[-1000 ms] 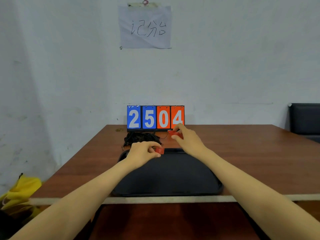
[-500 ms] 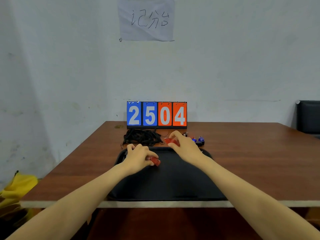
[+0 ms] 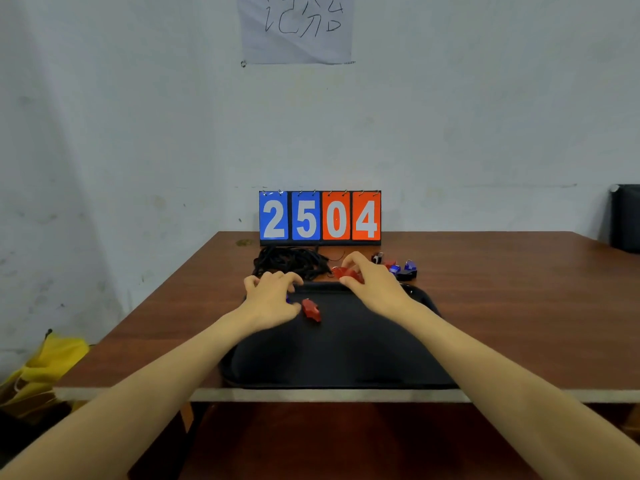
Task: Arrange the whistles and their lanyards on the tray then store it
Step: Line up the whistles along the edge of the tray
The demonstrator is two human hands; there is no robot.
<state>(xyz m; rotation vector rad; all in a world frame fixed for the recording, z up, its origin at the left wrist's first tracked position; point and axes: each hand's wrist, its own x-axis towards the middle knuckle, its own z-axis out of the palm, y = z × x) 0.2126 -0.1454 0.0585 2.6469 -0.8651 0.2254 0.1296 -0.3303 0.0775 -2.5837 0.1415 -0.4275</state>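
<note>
A black tray (image 3: 346, 355) lies at the near edge of a brown table (image 3: 519, 306), low in the middle of the frame. Both bare arms reach over it to its far rim.

The left hand (image 3: 272, 301) hangs palm-down over the tray's far left corner with its fingers curved downward. A speck of blue shows beneath them, and I cannot tell whether the hand holds anything. A red whistle (image 3: 311, 309) lies on the tray just right of its thumb.

The right hand (image 3: 375, 289) is over the far rim and pinches the other red whistle (image 3: 344, 273) between thumb and fingers.

Beyond the rim, a heap of black lanyards (image 3: 291, 262) lies on the table just above the left hand. A small cluster of blue, red and black whistles (image 3: 398, 268) sits just right of the right hand.

Behind them a scoreboard (image 3: 320, 216) reads 2504, and a sheet of paper (image 3: 296, 27) hangs on the wall at top centre. A yellow bag (image 3: 38, 372) is at lower left.
</note>
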